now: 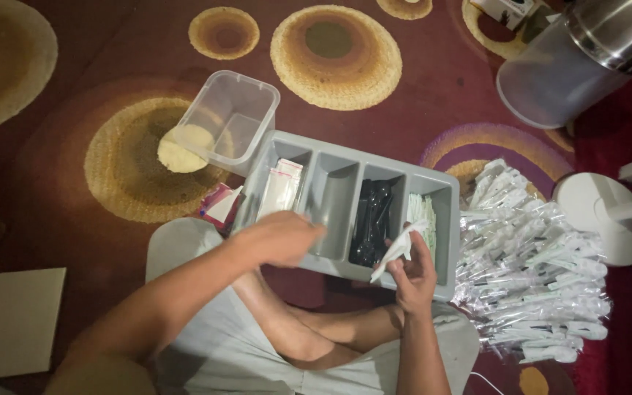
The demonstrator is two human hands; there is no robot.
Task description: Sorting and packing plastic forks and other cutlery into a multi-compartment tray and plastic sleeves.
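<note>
Sitting cross-legged on a dark red carpet with tan and purple ring patterns [433, 80], with a grey plastic four-compartment tray [345, 146] resting against the knees. Left hand [279, 238] hanging knuckles-up over the tray's near edge, between the first and second compartments from the left; fingers curled under, so cannot tell whether anything is inside that loose fist. Right hand [412, 274] raised at the near right corner of the tray, thumb and fingers pinched shut on a white folded paper napkin [398, 249], its tip pointing up toward the far-right compartment. Small clear sachets [281, 186] standing in the leftmost compartment, black plastic spoons [373, 219] piled in the third, more white paper [421, 211] in the fourth; second compartment looking bare. Just beyond the tray's far left corner, a clear plastic rectangular tub [232, 117], tilted. Off the tray's right edge, a heap of clear-wrapped cutlery packets [528, 271], spreading toward a round white stand base [601, 216]. Flat beige board [17, 322] near the carpet's left edge.
</note>
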